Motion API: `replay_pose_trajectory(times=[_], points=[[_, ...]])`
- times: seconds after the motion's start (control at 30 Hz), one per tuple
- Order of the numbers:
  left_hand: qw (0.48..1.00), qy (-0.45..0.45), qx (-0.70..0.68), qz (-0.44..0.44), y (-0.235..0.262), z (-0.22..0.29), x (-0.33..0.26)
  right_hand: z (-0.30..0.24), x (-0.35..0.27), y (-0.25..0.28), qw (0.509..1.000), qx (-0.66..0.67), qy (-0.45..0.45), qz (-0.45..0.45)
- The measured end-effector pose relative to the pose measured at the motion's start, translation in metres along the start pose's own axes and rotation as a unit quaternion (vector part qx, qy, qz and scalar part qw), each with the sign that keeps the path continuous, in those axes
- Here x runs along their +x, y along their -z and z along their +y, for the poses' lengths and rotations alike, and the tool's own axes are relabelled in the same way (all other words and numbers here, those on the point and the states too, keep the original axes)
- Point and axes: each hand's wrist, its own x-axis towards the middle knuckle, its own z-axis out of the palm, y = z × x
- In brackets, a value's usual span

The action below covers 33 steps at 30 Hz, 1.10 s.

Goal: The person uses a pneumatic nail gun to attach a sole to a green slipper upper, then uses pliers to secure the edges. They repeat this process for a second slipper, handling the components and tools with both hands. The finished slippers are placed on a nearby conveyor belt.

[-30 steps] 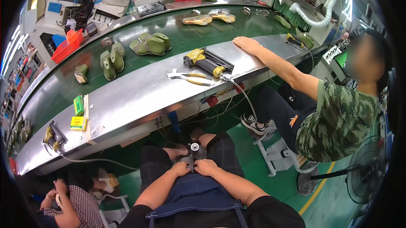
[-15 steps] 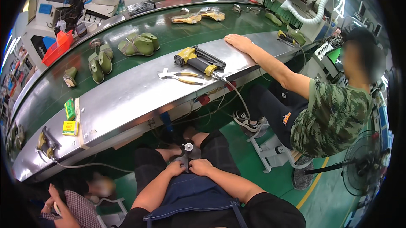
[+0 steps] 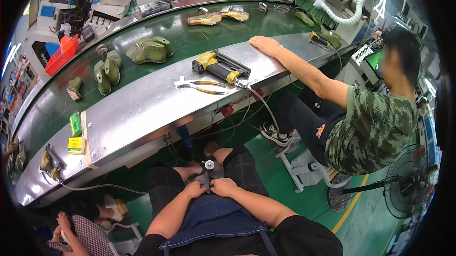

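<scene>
My left hand [image 3: 195, 189] and my right hand [image 3: 223, 186] rest close together above my lap, at the top of a dark blue apron [image 3: 209, 213]. Both have curled fingers, closed on the near edge of a grey piece [image 3: 204, 178]; what exactly they pinch is too small to make out. Just beyond them a post with a round silver top [image 3: 209, 165] stands between my knees. On the metal bench ahead lie a yellow-and-black nail gun [image 3: 221, 67] with an air hose and pincers [image 3: 202, 85] with yellow-black handles.
Green shoe lasts [image 3: 151, 50] stand on the green conveyor [image 3: 190, 42] behind the bench edge [image 3: 137, 118]. Another nail gun [image 3: 50, 163] and small boxes [image 3: 76, 145] lie at left. A co-worker in camouflage [image 3: 370, 128] sits at right, one hand on the bench, near a fan [image 3: 403, 182].
My view has shifted slightly, so the bench and tools sit a little further left and up. My hands hold nearly the same pose. The co-worker's head at right has turned or lifted.
</scene>
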Motion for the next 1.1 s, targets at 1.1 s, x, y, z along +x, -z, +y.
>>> replay_pose_trajectory(times=[1.1], points=[[0.999, 0.020, -0.031, -0.018, 0.0023, 0.0028, 0.0050, 0.0081, 0.0036, -0.0032, 1.000, 0.017, -0.010, 0.003]])
